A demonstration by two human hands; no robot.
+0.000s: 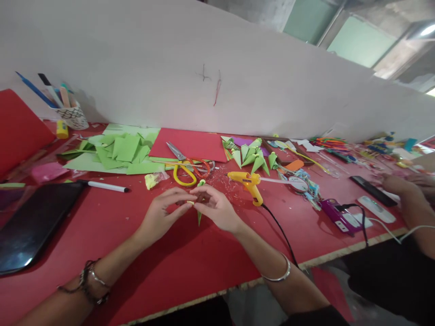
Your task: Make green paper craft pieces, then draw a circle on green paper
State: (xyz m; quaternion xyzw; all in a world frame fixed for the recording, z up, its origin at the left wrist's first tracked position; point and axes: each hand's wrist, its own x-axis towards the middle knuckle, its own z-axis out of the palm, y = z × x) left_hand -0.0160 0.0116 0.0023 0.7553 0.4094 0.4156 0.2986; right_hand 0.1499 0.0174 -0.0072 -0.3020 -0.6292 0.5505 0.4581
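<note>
My left hand (165, 213) and my right hand (217, 209) meet above the red table (163, 271). Their fingertips pinch a small yellow piece (190, 203) between them. Just below and behind the fingers lies a narrow green paper cone (200, 217), partly hidden by my right hand. A yellow glue gun (249, 183) rests to the right of my hands, its nozzle pointing left. Yellow-handled scissors (185, 174) and red-handled scissors (200, 167) lie beyond my hands. A crumpled yellow bit (152, 180) is near them.
Green paper pieces (125, 149) are heaped at the back left, and finished-looking green cones (253, 156) at the back centre. A black tablet-like object (37, 226) lies left. A purple power strip (341, 217) is on the right, near another person's hand (399, 185).
</note>
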